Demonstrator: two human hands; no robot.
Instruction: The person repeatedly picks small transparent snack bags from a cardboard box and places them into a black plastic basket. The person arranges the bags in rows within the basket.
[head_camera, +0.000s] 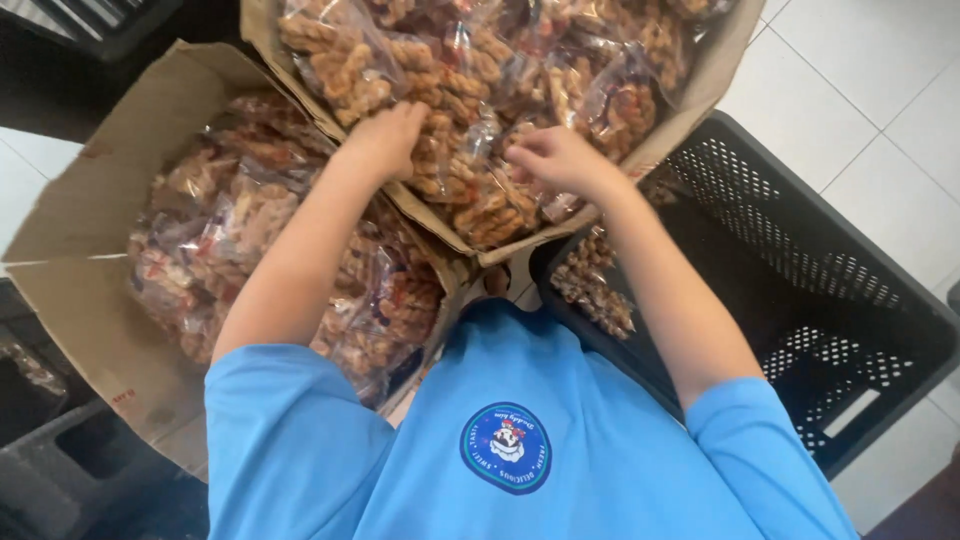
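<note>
Hands are both inside the upper cardboard box (700, 90), among clear bags of twisted fried snacks (470, 190). Your left hand (385, 140) lies curled over a bag at about 11 o'clock from your chest; your right hand (555, 160) pinches a bag near 12 o'clock, though how firmly I cannot tell. Take each bag by its plastic edge, not by the brittle twists. The black perforated crate (800, 270) at 3 o'clock already has one bag (590, 280).
</note>
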